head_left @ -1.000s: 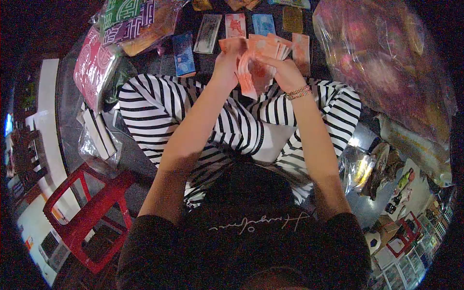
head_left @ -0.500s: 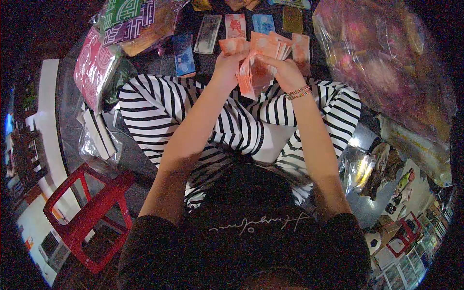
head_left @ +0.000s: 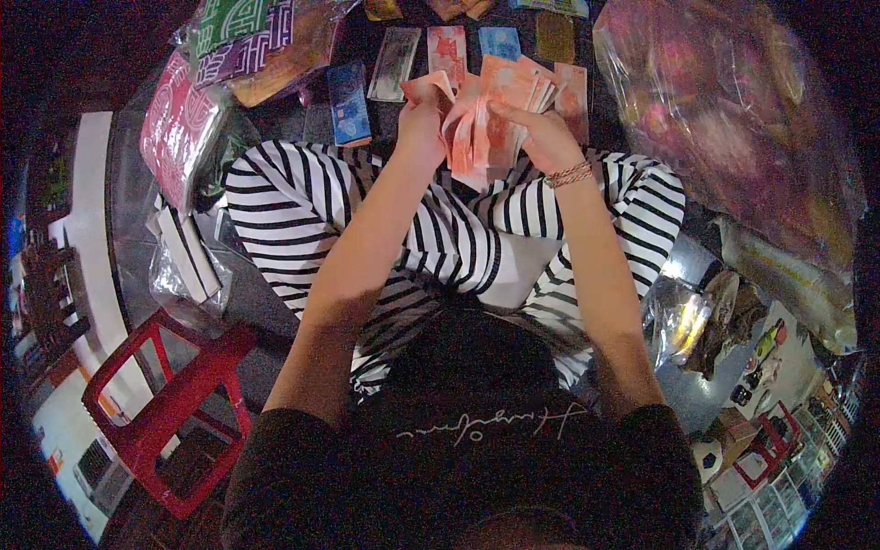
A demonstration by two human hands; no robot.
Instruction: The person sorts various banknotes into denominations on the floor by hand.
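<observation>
Orange paper notes (head_left: 486, 119) fan between left hand (head_left: 420, 124) and right hand (head_left: 547, 137).

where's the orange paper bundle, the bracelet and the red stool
orange paper bundle (head_left: 481, 124), head view, on the fanned sheets between both hands
bracelet (head_left: 568, 174), head view, on the beads at the right wrist
red stool (head_left: 174, 403), head view, on its seat frame

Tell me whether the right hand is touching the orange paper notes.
Touching. The head view shows the right hand with fingers curled around the fanned orange paper notes, no gap visible.
</observation>
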